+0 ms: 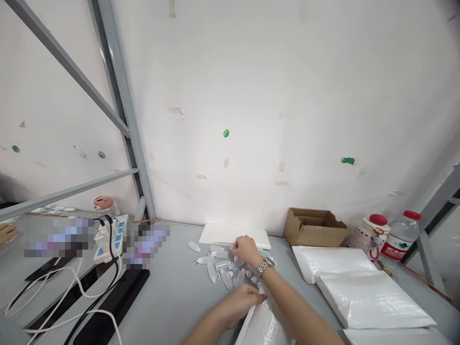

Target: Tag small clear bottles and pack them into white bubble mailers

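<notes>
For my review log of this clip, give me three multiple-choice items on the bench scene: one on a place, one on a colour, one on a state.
1. Where is the cardboard box?
A. against the wall, right of the hands
B. on the power strip
C. under the left hand

2. What colour is the water bottle cap?
A. blue
B. red
C. black

3. What is the left hand doing?
A. hanging free in the air
B. gripping the bottle
C. resting on the edge of a white padded bag

Key: 1 A, the box sits at the wall beyond the bag stack. 2 B, the cap is plainly red. 3 C, its fingers lie on the bag's top edge, while the right hand reaches into the small clear pieces.
</notes>
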`<state>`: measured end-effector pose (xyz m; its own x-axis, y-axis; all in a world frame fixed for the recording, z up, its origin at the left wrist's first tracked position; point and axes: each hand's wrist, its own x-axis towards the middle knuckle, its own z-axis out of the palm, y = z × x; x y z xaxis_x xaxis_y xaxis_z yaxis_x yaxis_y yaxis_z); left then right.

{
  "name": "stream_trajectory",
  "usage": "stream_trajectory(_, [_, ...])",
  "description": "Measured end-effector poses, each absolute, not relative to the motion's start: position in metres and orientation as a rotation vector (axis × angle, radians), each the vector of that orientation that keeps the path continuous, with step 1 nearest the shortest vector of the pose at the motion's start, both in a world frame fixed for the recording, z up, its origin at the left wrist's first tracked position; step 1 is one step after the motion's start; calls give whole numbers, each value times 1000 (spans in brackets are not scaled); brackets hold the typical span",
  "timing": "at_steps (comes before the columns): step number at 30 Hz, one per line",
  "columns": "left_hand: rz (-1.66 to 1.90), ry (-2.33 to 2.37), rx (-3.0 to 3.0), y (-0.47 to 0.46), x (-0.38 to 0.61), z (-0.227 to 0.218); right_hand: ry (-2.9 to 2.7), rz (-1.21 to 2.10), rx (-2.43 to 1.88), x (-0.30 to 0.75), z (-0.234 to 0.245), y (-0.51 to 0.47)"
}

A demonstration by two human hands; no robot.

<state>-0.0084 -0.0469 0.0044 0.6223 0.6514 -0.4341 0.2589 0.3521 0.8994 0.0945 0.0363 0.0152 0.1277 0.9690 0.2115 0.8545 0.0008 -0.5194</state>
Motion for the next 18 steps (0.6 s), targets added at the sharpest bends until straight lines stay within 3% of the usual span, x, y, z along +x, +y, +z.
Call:
stream_trajectory(9, [657,868,963,-41,-7,0,-1393,404,-1573,139,53,-11])
stream_trajectory(13, [802,841,971,-37,-8,0,-1157,570,-1353,144,45,-54])
stream_trajectory(18, [820,801,1034,-40,-7,2,-1055,489,-1432,133,21,-85])
